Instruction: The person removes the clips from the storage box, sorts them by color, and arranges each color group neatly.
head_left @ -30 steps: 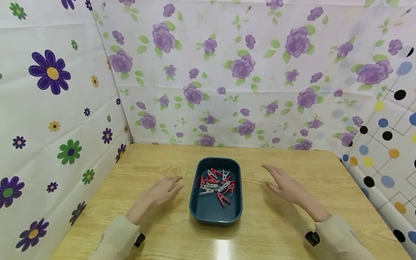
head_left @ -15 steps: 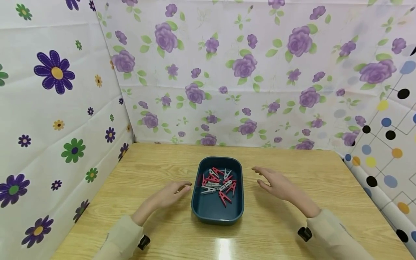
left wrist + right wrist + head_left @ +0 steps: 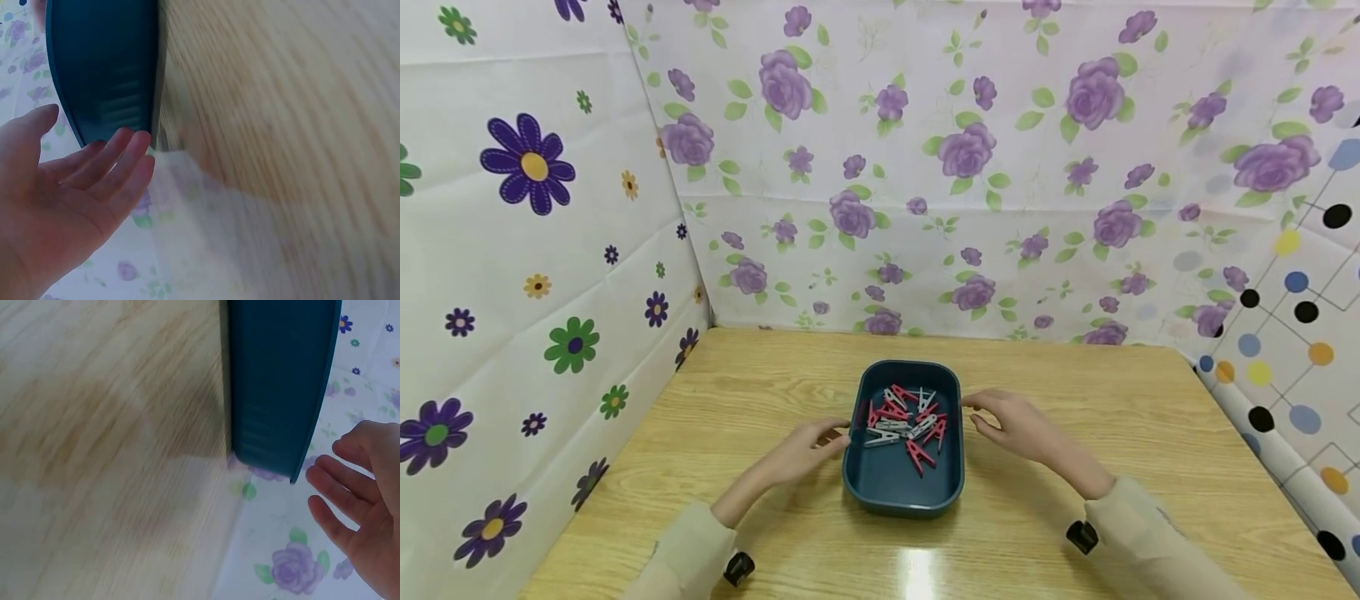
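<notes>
A dark teal plastic tray (image 3: pixel 902 493) with raised walls stands on the table. Inside it lie several red clothespins (image 3: pixel 919 457) and several grey clothespins (image 3: pixel 882 437), loosely heaped toward the far half. My left hand (image 3: pixel 808 452) is at the tray's left wall, fingertips close to the rim; whether they touch is hard to tell. In the left wrist view the tray's outer side (image 3: pixel 103 69) rises just beyond those extended fingers. On the opposite side, my right hand (image 3: pixel 1011 423) has its fingertips near the right wall. A small gap separates them from the tray in the right wrist view.
The wooden table (image 3: pixel 760 375) extends around the tray on all sides. Behind it hangs a cloth with purple flowers (image 3: pixel 925 192). A daisy-patterned cloth (image 3: pixel 512 267) borders the left and a dotted cloth (image 3: pixel 1300 350) the right.
Both hands have moved inward, the left one rightward and the right one leftward, up to the tray's sides. The tray and clothespins keep their places; the view has shifted slightly.
</notes>
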Demonstrator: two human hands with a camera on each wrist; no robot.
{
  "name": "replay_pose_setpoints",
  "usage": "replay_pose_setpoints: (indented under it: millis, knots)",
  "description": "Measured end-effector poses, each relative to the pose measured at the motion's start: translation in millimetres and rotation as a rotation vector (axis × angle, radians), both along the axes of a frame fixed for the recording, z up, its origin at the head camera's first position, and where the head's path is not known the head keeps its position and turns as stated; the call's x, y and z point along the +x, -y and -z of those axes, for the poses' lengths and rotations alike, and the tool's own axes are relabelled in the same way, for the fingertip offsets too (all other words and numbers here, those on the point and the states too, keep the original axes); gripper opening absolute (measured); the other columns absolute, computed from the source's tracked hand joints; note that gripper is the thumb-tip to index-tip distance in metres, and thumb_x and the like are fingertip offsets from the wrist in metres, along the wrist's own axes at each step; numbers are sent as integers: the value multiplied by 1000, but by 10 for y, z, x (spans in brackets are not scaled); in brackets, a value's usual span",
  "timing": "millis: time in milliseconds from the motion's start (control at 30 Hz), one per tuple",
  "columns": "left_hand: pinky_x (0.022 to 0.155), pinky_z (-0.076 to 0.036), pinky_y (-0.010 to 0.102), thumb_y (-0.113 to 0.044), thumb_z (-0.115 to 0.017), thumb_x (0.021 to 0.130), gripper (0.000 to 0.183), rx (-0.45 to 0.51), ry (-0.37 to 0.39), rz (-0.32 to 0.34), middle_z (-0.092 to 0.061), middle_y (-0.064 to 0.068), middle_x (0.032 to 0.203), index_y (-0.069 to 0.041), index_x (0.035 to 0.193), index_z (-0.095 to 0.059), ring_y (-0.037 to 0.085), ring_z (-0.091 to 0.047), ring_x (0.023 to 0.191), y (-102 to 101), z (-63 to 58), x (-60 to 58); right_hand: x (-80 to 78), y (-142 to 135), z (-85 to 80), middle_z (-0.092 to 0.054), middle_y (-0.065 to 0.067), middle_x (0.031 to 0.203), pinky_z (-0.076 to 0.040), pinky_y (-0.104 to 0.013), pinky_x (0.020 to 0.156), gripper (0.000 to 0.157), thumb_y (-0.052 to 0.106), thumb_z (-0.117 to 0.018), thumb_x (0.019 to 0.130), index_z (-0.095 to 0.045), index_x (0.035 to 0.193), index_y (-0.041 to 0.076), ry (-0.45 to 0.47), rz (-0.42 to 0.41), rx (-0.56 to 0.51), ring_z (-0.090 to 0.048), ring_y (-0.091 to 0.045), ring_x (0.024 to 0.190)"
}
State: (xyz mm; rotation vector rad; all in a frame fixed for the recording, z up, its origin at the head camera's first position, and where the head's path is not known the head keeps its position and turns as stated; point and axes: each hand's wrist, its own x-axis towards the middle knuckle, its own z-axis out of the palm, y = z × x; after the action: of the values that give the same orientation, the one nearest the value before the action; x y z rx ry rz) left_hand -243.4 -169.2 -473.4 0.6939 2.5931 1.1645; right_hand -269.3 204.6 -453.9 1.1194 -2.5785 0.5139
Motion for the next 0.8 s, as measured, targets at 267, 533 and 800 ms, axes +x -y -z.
replay_pose_setpoints:
  millis: [267,533,800]
  knots:
    - [86,-53,40,-32,-53,100,51,41,37,-25,-63,17,121,1,138,-48,24,-63,102,-62,-27,56,-21,187,34,-69,-4,104,-56,-34,78,25,11,-69,88,-68,113,9,-54,-57,20,-66,-18,96]
    - [84,-52,36,-30,-53,100,50,44,14,-27,-63,17,120,3,138,-48,24,-63,101,-64,-21,54,-77,438,-24,-70,-3,103,-54,-37,81,21,11,-69,88,-71,108,10,-24,-55,95,-65,-17,94]
    - [80,-51,30,-30,-53,100,50,42,14,-17,-64,17,118,4,138,-47,21,-62,99,-63,4,45,-168,607,-7,-71,-3,99,-49,-48,90,22,16,-69,88,-71,110,12,63,35,240,-65,-21,90]
